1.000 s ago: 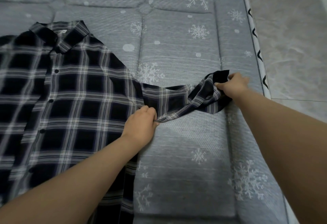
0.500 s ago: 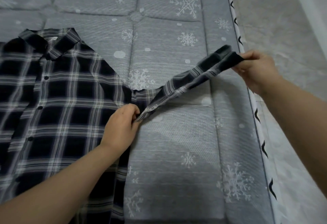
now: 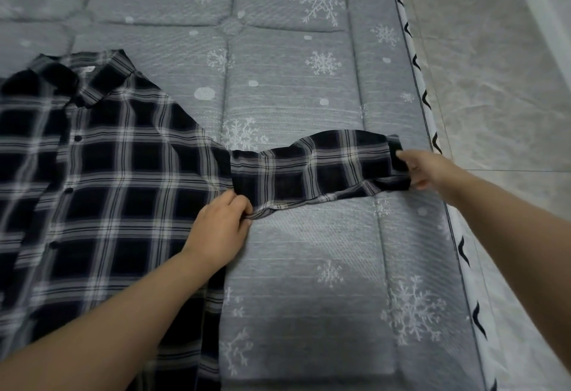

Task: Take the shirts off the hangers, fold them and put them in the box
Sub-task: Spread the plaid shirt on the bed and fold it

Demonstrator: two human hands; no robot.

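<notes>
**Plaid Shirt Sleeve Held Outstretched on Mattress**

While the grey mattress (image 3: 309, 282) with its white snowflake print fills most of the head view, a strip of pale marbled floor (image 3: 500, 66) runs along the frame from 1 o'clock to 4 o'clock. A white edge band (image 3: 432, 124) with black chevron marks separates the two.

The plaid shirt (image 3: 117, 192), dark navy with white lines, lies flat and face-up on the mattress, occupying the frame from 8 o'clock to 10 o'clock. Its collar (image 3: 89, 81) sits at 10 o'clock. Dark buttons run down the placket. One sleeve (image 3: 321, 168) extends from the shoulder toward 3 o'clock, spread nearly flat, its lower edge slightly folded over.

The left hand (image 3: 221, 230) is positioned near the frame centre at the underarm seam, fingers curled and pinching the lower sleeve edge. The right hand (image 3: 423, 169), at 3 o'clock near the mattress edge, grips the cuff end of the sleeve, thumb on top of the fabric and fingers underneath.
</notes>
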